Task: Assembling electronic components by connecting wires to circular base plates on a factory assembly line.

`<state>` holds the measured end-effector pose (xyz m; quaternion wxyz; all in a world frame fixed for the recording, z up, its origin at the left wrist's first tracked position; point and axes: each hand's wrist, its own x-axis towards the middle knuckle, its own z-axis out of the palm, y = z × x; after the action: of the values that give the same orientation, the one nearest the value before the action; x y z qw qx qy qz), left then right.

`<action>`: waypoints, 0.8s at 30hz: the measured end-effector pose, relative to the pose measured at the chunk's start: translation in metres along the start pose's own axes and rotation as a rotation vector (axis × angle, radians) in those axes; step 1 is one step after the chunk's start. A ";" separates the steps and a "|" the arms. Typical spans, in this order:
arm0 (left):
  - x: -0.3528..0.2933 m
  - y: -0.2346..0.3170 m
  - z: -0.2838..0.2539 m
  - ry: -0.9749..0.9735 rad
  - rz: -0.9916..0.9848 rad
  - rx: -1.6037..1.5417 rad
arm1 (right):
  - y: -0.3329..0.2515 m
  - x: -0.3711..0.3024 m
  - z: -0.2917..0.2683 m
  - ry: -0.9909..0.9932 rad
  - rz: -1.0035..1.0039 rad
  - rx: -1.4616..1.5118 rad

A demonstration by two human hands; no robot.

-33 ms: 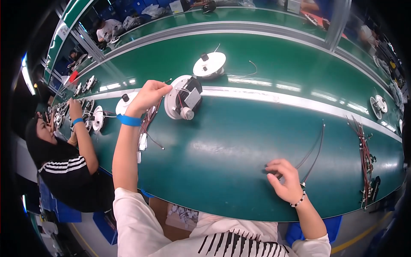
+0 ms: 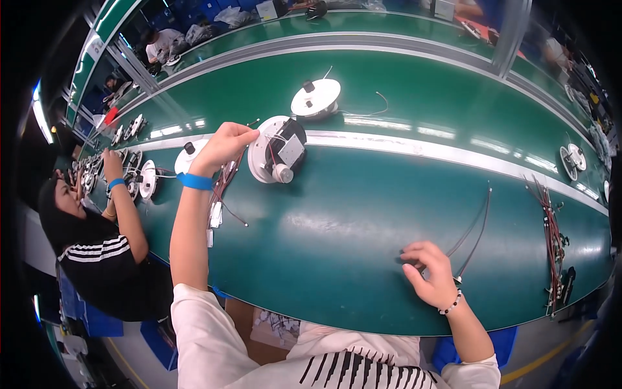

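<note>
My left hand (image 2: 227, 148), a blue band on its wrist, pinches the rim of a round white lamp-like unit (image 2: 262, 155). The unit is tilted on edge, and its near side carries a black housing (image 2: 291, 134), a pale flat plate, thin wires and a small whitish cylinder (image 2: 282, 173). Over the near right of the green bench, my right hand (image 2: 429, 271) has loosely bent fingers, with the thumb apart and nothing visible in its grasp. Just right of that hand, a thin dark-red cable (image 2: 477, 243) rises from a small white connector (image 2: 459, 279).
Bundles of red and black cables lie left (image 2: 223, 185) and right (image 2: 552, 240) on the bench (image 2: 350, 214). Beyond the pale strip (image 2: 414, 148) sits another white disc unit (image 2: 316, 97) with a trailing wire. A co-worker (image 2: 97, 246) sits at left beside several similar units.
The white unit has dipped and turned very slightly in my left hand. My right hand stays almost still.
</note>
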<state>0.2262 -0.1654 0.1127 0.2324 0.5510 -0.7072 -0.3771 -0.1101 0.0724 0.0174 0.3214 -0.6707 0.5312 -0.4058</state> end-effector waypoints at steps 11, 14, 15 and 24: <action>0.036 -0.027 -0.042 -0.206 0.002 0.579 | 0.007 -0.001 -0.001 0.026 -0.193 -0.219; 0.075 0.010 -0.016 0.081 0.211 0.674 | 0.009 0.000 -0.001 0.040 -0.219 -0.259; 0.084 0.020 0.002 0.148 0.284 0.711 | 0.008 0.000 -0.001 0.038 -0.223 -0.253; 0.136 0.013 0.105 0.376 0.283 1.124 | 0.013 0.001 -0.004 0.045 -0.216 -0.248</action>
<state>0.1015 -0.2652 0.0469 0.0747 0.5471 -0.8112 0.1924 -0.1195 0.0679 0.0080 0.1786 -0.7491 0.5091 -0.3844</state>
